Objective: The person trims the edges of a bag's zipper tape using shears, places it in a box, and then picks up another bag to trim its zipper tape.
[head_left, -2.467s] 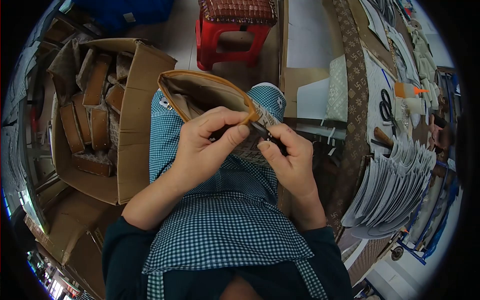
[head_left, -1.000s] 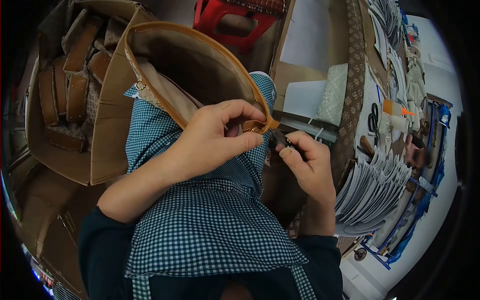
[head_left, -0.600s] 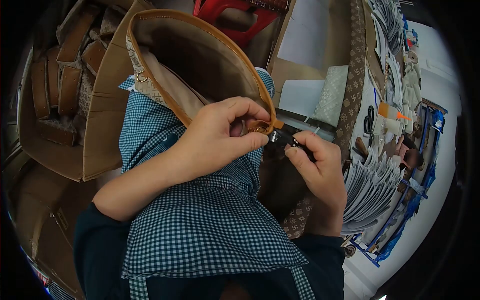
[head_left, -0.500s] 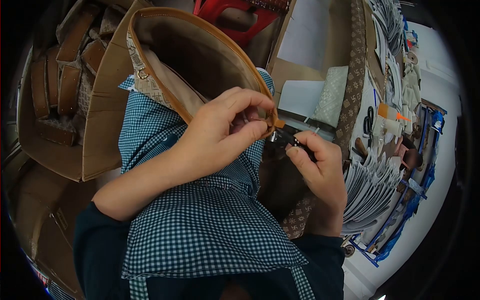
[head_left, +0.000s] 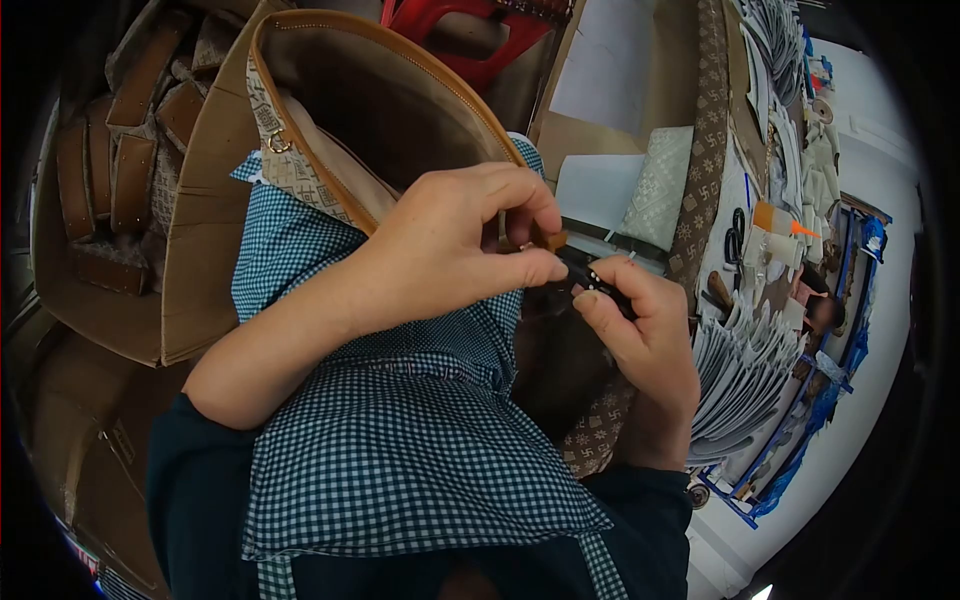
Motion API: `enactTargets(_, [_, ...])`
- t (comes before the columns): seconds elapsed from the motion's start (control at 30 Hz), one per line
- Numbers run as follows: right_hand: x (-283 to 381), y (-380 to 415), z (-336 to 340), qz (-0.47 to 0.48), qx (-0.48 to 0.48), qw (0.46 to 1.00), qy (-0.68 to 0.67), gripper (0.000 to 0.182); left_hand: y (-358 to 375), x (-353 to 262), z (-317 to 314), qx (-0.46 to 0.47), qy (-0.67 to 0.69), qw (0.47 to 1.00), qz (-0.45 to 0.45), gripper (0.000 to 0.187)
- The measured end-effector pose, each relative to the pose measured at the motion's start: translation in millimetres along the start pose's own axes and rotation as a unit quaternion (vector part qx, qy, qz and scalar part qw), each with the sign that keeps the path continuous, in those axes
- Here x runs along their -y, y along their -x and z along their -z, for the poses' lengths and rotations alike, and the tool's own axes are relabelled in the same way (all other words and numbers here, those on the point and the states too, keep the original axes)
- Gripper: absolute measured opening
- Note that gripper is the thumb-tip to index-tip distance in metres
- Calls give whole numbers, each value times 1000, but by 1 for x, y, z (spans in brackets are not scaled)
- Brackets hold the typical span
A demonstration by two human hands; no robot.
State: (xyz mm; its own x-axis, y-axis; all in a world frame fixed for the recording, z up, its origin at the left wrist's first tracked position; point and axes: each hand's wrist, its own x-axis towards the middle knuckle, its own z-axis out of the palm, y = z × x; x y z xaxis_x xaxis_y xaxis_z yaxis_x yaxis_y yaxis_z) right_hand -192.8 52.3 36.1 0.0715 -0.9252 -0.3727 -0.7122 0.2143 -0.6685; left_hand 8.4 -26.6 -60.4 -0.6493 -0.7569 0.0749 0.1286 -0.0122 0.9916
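Note:
A handbag (head_left: 330, 165) with a tan-trimmed zip opening and patterned cloth sides lies open on my lap, its beige lining showing. My left hand (head_left: 470, 230) is curled around the right end of the zip opening, where a small tan tab (head_left: 552, 240) sticks out. Its thumb reaches toward the tip of a small black tool (head_left: 575, 275), whose exact kind I cannot make out. My right hand (head_left: 645, 325) grips that tool between thumb and fingers, close to the tab. The left fingertips partly hide the bag's corner.
On the left stands a cardboard box (head_left: 210, 200) of brown leather-trimmed pieces (head_left: 135, 180). A red stool (head_left: 470, 40) is beyond the bag. To the right, a bench holds a pale patterned pouch (head_left: 658, 190), black-handled scissors (head_left: 738, 238), a glue bottle (head_left: 785, 222) and stacked grey-white pieces (head_left: 750, 390).
My left hand has shifted slightly up and right, its thumb moving from the zip end toward the black tool. The bag has moved a little left. My right hand stays almost in place.

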Motion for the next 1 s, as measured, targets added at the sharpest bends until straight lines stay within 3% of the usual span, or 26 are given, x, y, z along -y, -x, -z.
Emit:
enactTargets(0.23, [1, -2, 3, -7, 7, 1000, -2, 15, -1, 5, 5, 12, -25, 1000, -6, 9])
enactTargets(0.53, [14, -17, 25, -16, 64, 996, 66, 17, -3, 13, -3, -47, -81, 990, -108, 7])
enactTargets(0.77, [19, -29, 35, -29, 120, 989, 86, 14, -1, 13, -2, -47, -72, 991, -101, 7])
enactTargets(1.0, [19, -32, 33, -16, 109, 990, 93, 17, -1, 13, -4, -53, -74, 991, -99, 7])
